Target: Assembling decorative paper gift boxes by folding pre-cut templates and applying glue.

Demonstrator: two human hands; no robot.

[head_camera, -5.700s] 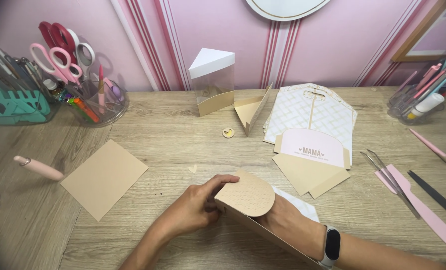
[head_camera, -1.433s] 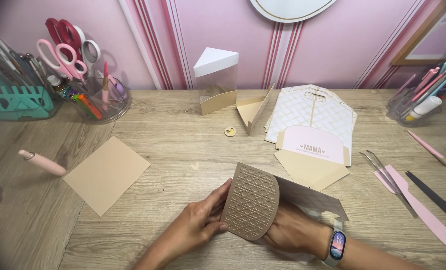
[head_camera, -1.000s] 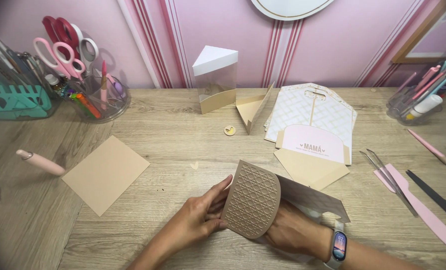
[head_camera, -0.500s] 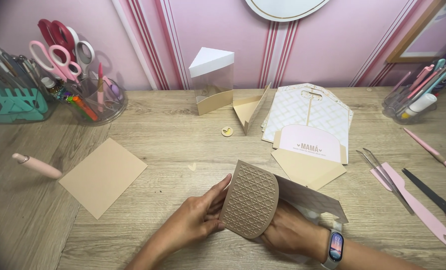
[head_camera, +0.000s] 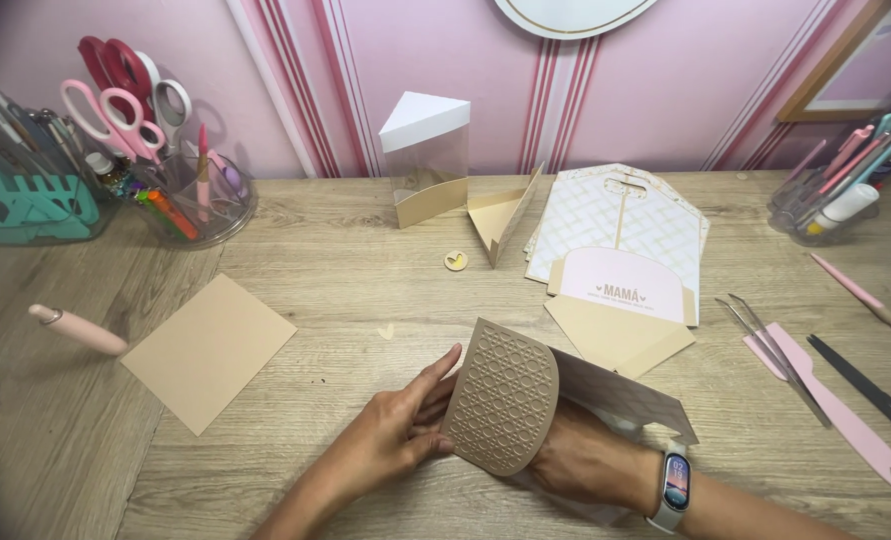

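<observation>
Tan lattice-embossed card piece; plain tan square sheet.

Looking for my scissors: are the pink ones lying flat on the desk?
No, the pink scissors stand upright in the clear holder at the back left of the desk.

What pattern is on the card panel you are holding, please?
An embossed lattice on the tan card panel, head view.

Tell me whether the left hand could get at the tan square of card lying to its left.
Probably yes. The left hand only steadies the embossed card piece, and bare wooden table lies between it and the tan square of card, with nothing in the way.
</observation>
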